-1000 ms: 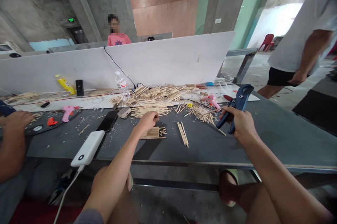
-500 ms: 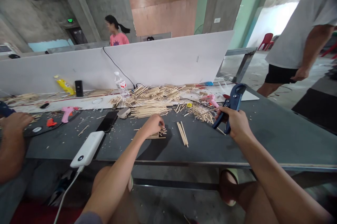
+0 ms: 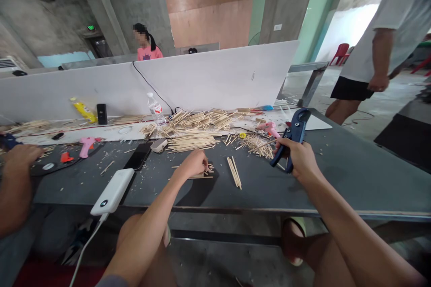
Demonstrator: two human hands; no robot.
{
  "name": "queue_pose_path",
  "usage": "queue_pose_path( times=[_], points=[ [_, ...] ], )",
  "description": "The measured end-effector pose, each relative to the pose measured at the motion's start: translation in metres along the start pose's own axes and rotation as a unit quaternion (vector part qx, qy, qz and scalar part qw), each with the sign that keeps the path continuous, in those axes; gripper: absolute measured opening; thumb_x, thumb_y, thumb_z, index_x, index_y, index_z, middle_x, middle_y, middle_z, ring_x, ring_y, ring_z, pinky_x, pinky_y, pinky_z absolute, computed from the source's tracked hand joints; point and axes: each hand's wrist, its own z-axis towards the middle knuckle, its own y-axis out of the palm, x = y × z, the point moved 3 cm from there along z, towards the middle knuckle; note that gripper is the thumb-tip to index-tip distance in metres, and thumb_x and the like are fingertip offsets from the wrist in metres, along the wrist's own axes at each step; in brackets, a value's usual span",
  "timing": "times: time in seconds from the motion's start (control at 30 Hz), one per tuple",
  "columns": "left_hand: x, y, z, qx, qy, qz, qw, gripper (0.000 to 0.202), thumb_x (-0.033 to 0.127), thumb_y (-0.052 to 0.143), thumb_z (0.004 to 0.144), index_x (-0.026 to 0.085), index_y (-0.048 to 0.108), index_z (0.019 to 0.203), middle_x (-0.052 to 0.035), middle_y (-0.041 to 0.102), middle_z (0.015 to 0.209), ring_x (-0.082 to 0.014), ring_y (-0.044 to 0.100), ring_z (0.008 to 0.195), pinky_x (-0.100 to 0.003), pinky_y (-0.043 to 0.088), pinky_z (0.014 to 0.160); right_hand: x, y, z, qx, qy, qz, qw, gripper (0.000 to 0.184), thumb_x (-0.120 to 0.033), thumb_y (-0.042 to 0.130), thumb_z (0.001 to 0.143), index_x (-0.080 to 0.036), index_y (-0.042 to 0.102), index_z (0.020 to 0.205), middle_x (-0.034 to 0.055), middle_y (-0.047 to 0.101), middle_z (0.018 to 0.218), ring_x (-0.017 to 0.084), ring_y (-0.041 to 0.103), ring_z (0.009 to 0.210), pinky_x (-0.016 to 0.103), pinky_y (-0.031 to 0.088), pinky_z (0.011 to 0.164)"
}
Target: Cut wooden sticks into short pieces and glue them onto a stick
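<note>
My right hand (image 3: pixel 301 157) is wrapped around a dark blue pipe cutter (image 3: pixel 296 132), held upright above the table's right part. My left hand (image 3: pixel 195 163) is low over a small group of cut wooden sticks (image 3: pixel 209 169). Its fingers point down and are pinched together, and what is between them is too small to make out. Longer thin sticks lie partly hidden under this hand. Between my hands, a few parallel wooden sticks (image 3: pixel 234 172) rest on the dark table (image 3: pixel 262 192).
Behind my hands are a pile of long sticks (image 3: pixel 191 142), a heap of short pieces (image 3: pixel 259 144), a pink glue gun (image 3: pixel 270 129) and a water bottle (image 3: pixel 155 109). To the left lie a white power bank (image 3: pixel 112 192) and a phone (image 3: pixel 138 156). A co-worker's hand (image 3: pixel 25 156) is at far left.
Both my hands stay almost in place; the pipe cutter has tilted and shifted slightly left. The person standing at right has changed arm position and moved a little left.
</note>
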Motion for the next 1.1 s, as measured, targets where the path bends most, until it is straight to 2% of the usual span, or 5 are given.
queue_pose_path(
  times=[0.27,0.5,0.77,0.93,1.1],
  points=[
    [0.005,-0.003,-0.002,0.018,0.025,0.004,1.000,0.020,0.010,0.059,0.071,0.018,0.077,0.069,-0.0096,0.072,0.075,-0.0206,0.065,0.074,-0.027,0.044,0.067,-0.001,0.000,-0.001,-0.006,0.002,0.000,1.000,0.016,-0.022,0.073,0.060,-0.014,0.059,0.063,0.0006,0.058,0.056,0.016,0.058,0.046,0.026,0.050,0.041],
    [0.012,0.005,-0.001,0.006,0.051,0.004,0.999,0.013,0.012,0.064,0.070,0.017,0.076,0.067,-0.0098,0.070,0.077,-0.0208,0.063,0.074,-0.027,0.043,0.067,-0.003,0.003,-0.004,-0.010,-0.002,-0.006,1.000,0.015,-0.023,0.072,0.061,-0.014,0.060,0.064,0.0010,0.059,0.056,0.014,0.057,0.046,0.024,0.049,0.041],
    [0.001,-0.001,-0.003,-0.003,0.043,0.003,0.999,0.013,0.013,0.064,0.071,0.018,0.076,0.070,-0.0086,0.068,0.084,-0.0199,0.061,0.079,-0.026,0.041,0.069,-0.002,0.001,-0.003,-0.017,0.001,-0.005,1.000,0.018,-0.024,0.074,0.061,-0.015,0.060,0.066,0.0013,0.059,0.057,0.015,0.058,0.048,0.025,0.050,0.042],
    [-0.004,0.001,-0.006,-0.029,0.039,0.002,0.999,0.014,0.009,0.064,0.069,0.017,0.076,0.069,-0.0083,0.067,0.083,-0.0183,0.061,0.075,-0.025,0.041,0.065,-0.001,0.002,-0.004,-0.022,0.005,-0.007,1.000,0.019,-0.025,0.075,0.060,-0.015,0.060,0.068,0.0012,0.059,0.057,0.015,0.058,0.048,0.025,0.050,0.043],
    [-0.005,0.002,-0.006,-0.030,0.029,0.000,0.999,0.017,0.008,0.061,0.069,0.016,0.076,0.069,-0.0084,0.069,0.081,-0.0169,0.062,0.071,-0.024,0.042,0.065,-0.003,0.008,-0.009,-0.037,-0.001,-0.012,0.999,0.018,-0.026,0.074,0.062,-0.015,0.060,0.063,0.0014,0.059,0.057,0.014,0.057,0.047,0.025,0.049,0.043]
  ],
)
